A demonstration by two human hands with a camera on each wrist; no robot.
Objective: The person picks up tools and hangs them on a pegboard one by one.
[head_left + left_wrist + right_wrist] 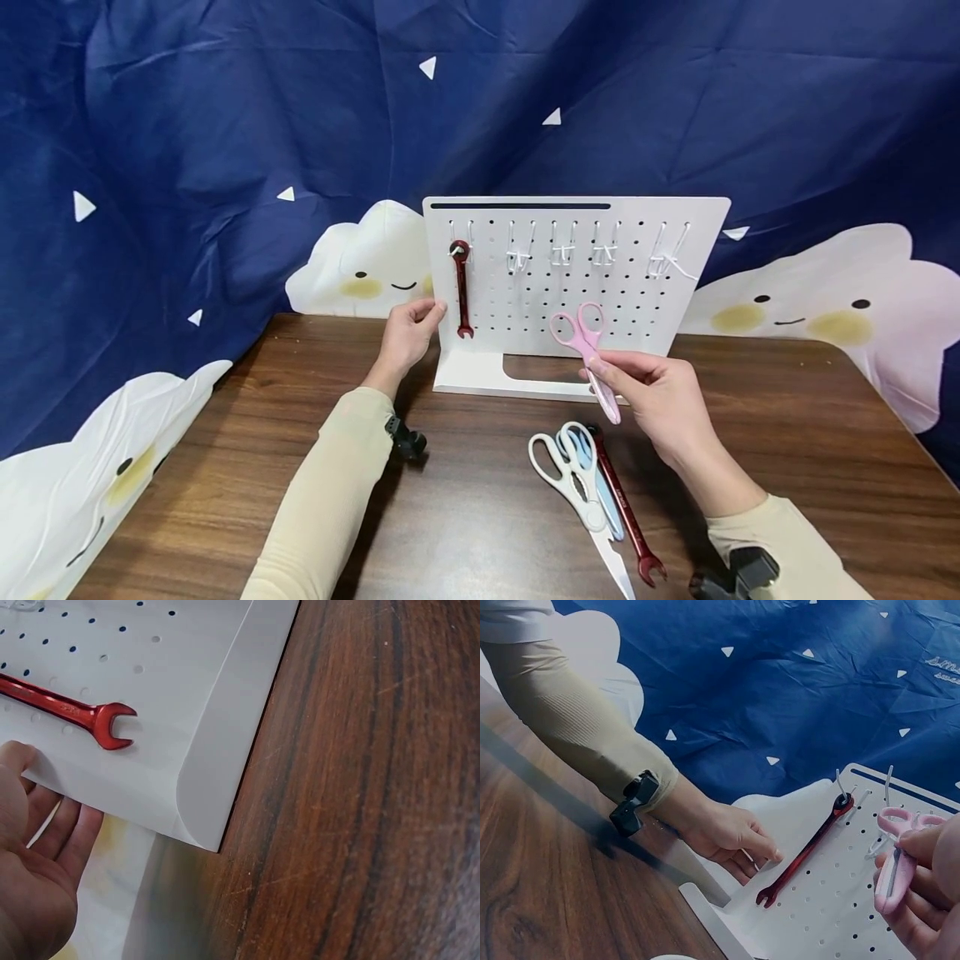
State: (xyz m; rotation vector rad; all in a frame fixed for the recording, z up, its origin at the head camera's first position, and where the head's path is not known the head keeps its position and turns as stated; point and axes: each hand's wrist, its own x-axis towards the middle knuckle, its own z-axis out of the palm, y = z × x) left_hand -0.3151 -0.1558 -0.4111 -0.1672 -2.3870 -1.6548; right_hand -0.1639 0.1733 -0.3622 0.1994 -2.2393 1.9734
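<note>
My right hand [660, 396] pinches small pink scissors [583, 340] by the covered blades, handle loops pointing up, in front of the white pegboard [480, 367]. With the thumb in front and the fingers behind, my left hand [37, 862] grips the board's left edge. A red wrench [462, 292] hangs by its ring end from the leftmost hook, its open jaw pointing down. On the table lie white kitchen scissors [592, 512], partly covering light blue scissors [609, 508]. Beside them lies a second red wrench [626, 500], its upper end partly hidden.
Several white wire hooks [562, 252] line the board's upper part; the rightmost hook [671, 262] sits askew. The board stands on a white base [468, 379] on a brown wooden table [465, 517]. Behind hangs a blue curtain [300, 100] with clouds and white triangles.
</note>
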